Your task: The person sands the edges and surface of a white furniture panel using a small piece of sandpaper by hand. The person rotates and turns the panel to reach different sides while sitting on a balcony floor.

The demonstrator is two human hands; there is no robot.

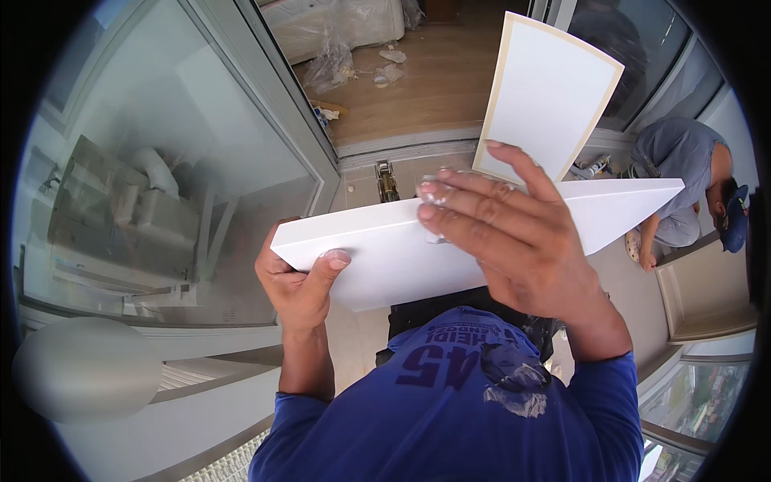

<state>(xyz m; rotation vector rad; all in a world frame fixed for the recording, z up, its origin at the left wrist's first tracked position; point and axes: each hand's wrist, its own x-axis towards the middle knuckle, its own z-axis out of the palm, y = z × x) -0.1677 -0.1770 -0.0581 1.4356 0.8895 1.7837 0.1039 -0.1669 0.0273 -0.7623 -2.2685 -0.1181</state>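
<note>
A glass sliding door (201, 153) fills the left side, its pale frame running up toward a wooden floor (434, 72) beyond, where clear plastic sheeting (333, 60) and scraps lie near the threshold.

In front of the person's chest, a large white tile (450, 241) is held roughly flat above the pale tiled floor (353, 337), its long edge running from the left hand up to a pointed corner at the right.

A second white tile (550, 92) with a tan border stands tilted behind the first one; its lower edge is hidden behind the right hand and the big tile.

At the right edge another person in a grey shirt (679, 153) crouches on the floor, well apart from the tiles.

The right hand (514, 233) lies spread on the top face of the large tile, fingers (454, 197) stretched out flat and pointing left, palm pressed down rather than clasped.

The left hand (301, 285) grips the tile's left corner, thumb on the near edge and the other fingers curled underneath, out of sight.

A small metal fitting (387, 181) sits on the floor by the door track, just beyond the tile's far edge.
</note>
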